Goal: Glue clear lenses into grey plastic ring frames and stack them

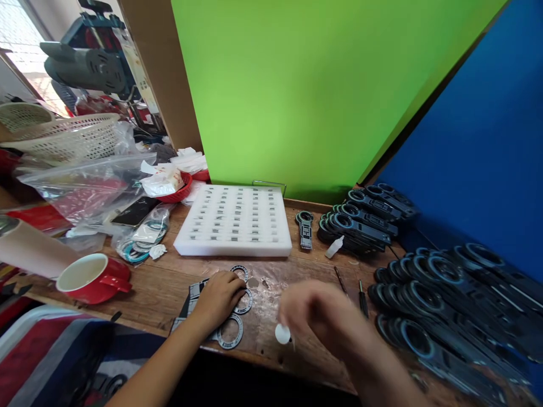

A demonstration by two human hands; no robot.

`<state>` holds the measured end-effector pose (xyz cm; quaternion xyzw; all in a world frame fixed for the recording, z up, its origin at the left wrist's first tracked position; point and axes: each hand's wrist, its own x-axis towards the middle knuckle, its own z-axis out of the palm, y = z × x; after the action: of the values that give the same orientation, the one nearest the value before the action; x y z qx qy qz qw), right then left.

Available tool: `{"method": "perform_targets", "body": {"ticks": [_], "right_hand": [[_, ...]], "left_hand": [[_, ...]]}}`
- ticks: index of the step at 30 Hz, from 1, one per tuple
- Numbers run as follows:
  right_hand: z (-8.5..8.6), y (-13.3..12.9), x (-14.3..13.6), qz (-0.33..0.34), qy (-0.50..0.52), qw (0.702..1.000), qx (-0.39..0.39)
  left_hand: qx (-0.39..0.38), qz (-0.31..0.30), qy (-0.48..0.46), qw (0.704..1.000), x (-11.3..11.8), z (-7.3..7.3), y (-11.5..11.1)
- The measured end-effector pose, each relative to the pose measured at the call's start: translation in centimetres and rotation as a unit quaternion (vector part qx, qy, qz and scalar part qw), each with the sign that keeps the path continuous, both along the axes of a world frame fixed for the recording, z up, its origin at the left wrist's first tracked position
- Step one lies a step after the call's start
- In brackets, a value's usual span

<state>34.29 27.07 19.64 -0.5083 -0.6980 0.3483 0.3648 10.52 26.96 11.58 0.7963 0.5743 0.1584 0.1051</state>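
Note:
My left hand (222, 294) lies on several flat grey ring-ended parts at the table's front edge, its fingers curled together over the middle one. The ring of the front part (240, 333) and that of the middle part (250, 308) show beyond my fingers; the parts' bodies are mostly under the hand. Blurred by motion, my right hand (307, 308) hovers to the right, its fingertips hidden or smeared. Just below it a white round disc (282, 334) appears, and I cannot tell whether the fingers touch it.
A white foam block (233, 248) with rows of small metal pieces stands behind my hands. Stacks of dark ring-ended parts (428, 299) fill the right. One such part (305, 230), a small white bottle (335, 247) and a screwdriver (363, 299) lie nearer. A red mug (95, 282) stands left.

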Motion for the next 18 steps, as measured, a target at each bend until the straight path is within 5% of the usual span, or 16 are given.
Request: {"method": "perform_targets", "body": {"ticks": [4,7,12,18], "right_hand": [[-1.9,-1.3,-2.1,0.209,-0.127,0.969,0.020],[-5.1,-3.3,-3.9,0.292,-0.244,0.916,0.125],[-9.1,-4.7,-5.4,0.269,-0.306,0.881,0.241],[-9.6,-3.7,-0.2,0.203,-0.309,0.894,0.252]], "left_hand": [[0.011,-0.016,-0.001,1.000,2.5,-0.2,1.3],[0.018,-0.035,0.002,0.999,3.6,0.0,2.4],[0.028,-0.064,0.023,0.997,4.0,0.7,3.3],[0.043,-0.084,0.031,0.995,6.3,0.9,3.5]]}}
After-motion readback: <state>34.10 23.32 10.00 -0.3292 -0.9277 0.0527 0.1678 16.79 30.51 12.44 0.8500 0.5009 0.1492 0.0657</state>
